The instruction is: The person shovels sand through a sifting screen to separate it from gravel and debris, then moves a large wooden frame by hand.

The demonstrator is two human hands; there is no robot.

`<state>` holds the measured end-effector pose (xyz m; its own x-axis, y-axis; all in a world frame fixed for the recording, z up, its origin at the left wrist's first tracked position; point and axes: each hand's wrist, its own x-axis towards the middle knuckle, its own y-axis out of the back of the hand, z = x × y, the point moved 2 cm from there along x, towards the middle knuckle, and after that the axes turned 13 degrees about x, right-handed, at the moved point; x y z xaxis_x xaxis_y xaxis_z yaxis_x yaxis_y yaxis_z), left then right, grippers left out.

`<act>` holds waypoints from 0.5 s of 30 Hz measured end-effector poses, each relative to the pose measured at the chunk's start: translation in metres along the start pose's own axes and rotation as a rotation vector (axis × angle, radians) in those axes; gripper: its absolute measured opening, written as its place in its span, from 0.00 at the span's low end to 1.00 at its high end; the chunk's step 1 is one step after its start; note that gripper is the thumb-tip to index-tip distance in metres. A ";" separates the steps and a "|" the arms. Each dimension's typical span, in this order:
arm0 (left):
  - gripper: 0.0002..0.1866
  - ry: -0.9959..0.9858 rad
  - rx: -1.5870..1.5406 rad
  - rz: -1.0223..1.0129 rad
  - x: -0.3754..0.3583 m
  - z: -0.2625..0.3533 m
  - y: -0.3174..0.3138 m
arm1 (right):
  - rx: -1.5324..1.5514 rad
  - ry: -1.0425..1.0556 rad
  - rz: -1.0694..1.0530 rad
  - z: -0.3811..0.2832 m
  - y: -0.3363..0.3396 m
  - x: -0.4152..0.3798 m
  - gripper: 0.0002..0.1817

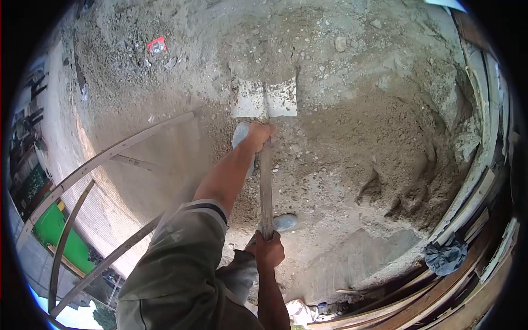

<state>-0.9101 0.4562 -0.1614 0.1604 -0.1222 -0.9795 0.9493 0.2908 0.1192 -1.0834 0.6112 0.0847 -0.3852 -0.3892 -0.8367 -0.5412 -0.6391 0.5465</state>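
Observation:
A shovel lies lengthwise in front of me, its flat metal blade (280,100) low against the gritty ground with bits of sand and gravel on it. My left hand (260,135) is wrapped round the shovel's wooden handle (266,190) just behind the blade. Farther back, near my body, my right hand (269,250) grips the same handle with closed fingers. Loose sand and gravel border the blade's far edge. One grey shoe (240,133) shows beside my left hand, and another grey shoe (285,222) is right of the handle.
A wooden-framed mesh screen (132,140) leans at the left. Damp sand (401,148) is heaped on the right, bordered by planks (467,275) and a black plastic bag (445,254). A red wrapper (157,45) lies on gravel at upper left.

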 end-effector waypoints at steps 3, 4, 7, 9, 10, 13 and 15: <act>0.06 -0.010 0.019 -0.013 -0.030 -0.028 -0.003 | 0.050 0.002 0.016 0.042 -0.017 -0.020 0.28; 0.06 -0.051 0.005 0.014 -0.049 -0.030 -0.006 | 0.057 0.019 0.033 0.058 -0.019 -0.026 0.28; 0.06 -0.193 -0.022 0.031 -0.104 -0.046 -0.023 | 0.092 0.069 0.056 0.101 -0.001 -0.048 0.28; 0.07 -0.246 -0.019 0.016 -0.150 -0.060 -0.048 | 0.109 0.098 0.068 0.146 0.022 -0.065 0.28; 0.07 -0.228 -0.022 0.032 -0.176 -0.068 -0.063 | 0.104 0.137 0.119 0.175 0.037 -0.075 0.28; 0.07 -0.228 -0.092 -0.007 -0.262 -0.113 -0.118 | 0.118 0.220 0.213 0.256 0.101 -0.118 0.28; 0.07 -0.191 -0.177 -0.084 -0.314 -0.150 -0.161 | 0.047 0.233 0.244 0.320 0.147 -0.150 0.28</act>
<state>-1.1541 0.5898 0.1030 0.1475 -0.3247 -0.9342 0.9021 0.4315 -0.0076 -1.3441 0.7877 0.3016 -0.3295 -0.6717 -0.6635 -0.4903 -0.4788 0.7283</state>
